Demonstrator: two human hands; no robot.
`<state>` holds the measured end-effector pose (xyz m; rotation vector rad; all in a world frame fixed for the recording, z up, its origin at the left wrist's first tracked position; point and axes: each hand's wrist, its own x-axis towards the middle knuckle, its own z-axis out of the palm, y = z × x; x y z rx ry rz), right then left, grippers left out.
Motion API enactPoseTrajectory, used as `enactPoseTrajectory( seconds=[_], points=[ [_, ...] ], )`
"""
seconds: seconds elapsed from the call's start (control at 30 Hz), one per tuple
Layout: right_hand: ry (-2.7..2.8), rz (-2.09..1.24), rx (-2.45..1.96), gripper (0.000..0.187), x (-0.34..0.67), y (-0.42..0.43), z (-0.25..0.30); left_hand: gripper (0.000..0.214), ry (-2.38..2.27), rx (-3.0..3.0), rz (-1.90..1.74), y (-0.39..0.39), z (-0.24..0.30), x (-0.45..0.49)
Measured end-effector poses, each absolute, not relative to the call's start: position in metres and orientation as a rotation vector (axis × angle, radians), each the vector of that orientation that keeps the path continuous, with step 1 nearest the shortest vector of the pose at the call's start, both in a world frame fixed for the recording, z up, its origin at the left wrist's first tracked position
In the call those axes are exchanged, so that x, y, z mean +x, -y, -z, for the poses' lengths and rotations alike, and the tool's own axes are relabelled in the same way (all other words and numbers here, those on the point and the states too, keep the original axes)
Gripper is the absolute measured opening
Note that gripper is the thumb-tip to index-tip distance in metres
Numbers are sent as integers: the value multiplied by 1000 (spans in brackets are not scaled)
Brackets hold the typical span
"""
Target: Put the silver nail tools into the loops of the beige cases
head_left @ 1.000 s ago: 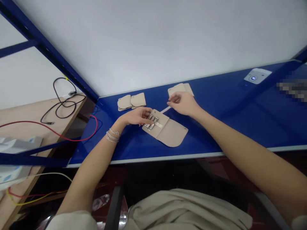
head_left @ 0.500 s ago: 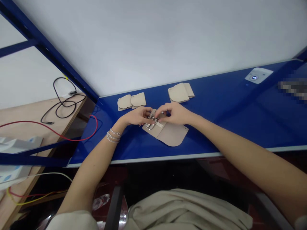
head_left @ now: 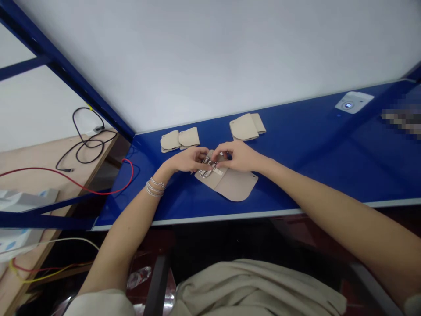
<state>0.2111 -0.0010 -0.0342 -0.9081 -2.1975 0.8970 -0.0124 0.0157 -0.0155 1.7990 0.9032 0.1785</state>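
Looking down on a glossy blue table [head_left: 296,149] from the head camera. At its middle, a beige key pouch [head_left: 233,185] lying flat, rounded flap toward 4 o'clock, with a row of metal key hooks [head_left: 207,167] at its upper left end. Hands together over those hooks: left hand [head_left: 188,159], with silver chain bracelets [head_left: 154,188] on the wrist, coming in from 8 o'clock; right hand [head_left: 237,156] from 3 o'clock, fingertips almost meeting the left's. Whether either grips tightly, impossible to tell behind the fingers. At 10 o'clock from the pouch, a pair of folded beige pouches [head_left: 179,139]; at 1 o'clock, another pair [head_left: 245,127]. Farther off at 2 o'clock, a white round-button plate [head_left: 354,102] set on the table. Toward 9 o'clock, a wooden board [head_left: 39,162] under a black cable [head_left: 87,140]. At 6 o'clock, a crumpled beige garment [head_left: 256,289].
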Motion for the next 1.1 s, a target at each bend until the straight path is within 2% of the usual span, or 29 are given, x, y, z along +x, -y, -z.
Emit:
enactPoseTrajectory(
  seconds=[0.6, 1.1],
  points=[
    [2156, -783, -935, 17, 223, -11, 37, 49, -831, 1801, -158, -19, 16, -16],
    [2205, -841, -865, 21, 221, -10, 37, 40, -902, 1765, -162, -13, 9, -12]
  ],
)
